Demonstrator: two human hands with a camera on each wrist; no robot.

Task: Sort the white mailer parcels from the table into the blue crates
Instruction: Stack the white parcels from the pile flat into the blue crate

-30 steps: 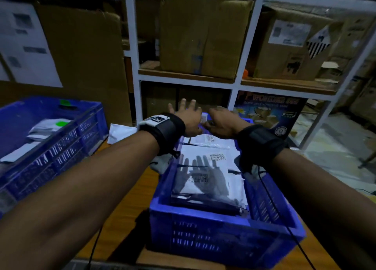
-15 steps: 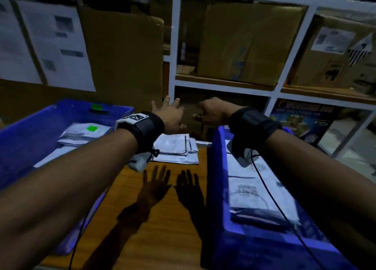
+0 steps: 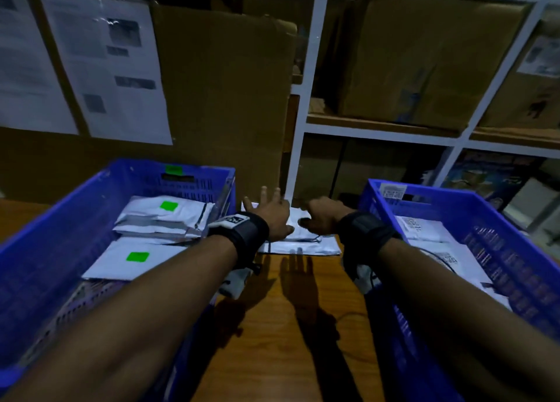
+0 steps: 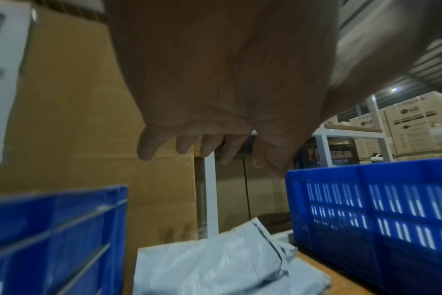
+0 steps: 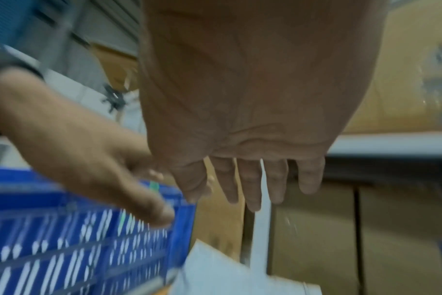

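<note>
A small pile of white mailer parcels [image 3: 306, 244] lies on the wooden table between two blue crates. The left crate [image 3: 75, 207] holds several mailers with green stickers [image 3: 160, 217]; the right crate [image 3: 472, 214] holds mailers with barcode labels [image 3: 421, 229]. My left hand [image 3: 271, 212] hovers over the pile's left part with its fingers spread and holds nothing. My right hand [image 3: 315, 220] hangs over the pile's middle, fingers loose and empty. The left wrist view shows the pile [image 4: 215, 265] well below the left hand [image 4: 209, 151]. In the right wrist view the right hand [image 5: 253, 189] hangs above a mailer corner [image 5: 215, 275].
A tall cardboard sheet [image 3: 218, 98] and a white shelf rack [image 3: 306, 104] with cardboard boxes [image 3: 403, 62] stand right behind the table. Printed papers [image 3: 106, 68] hang at the back left. A strip of bare wood [image 3: 288, 326] runs between the crates.
Both hands have moved left from above the right crate to above the pile between the crates, and have come down closer to it. The head view swung left with them.
</note>
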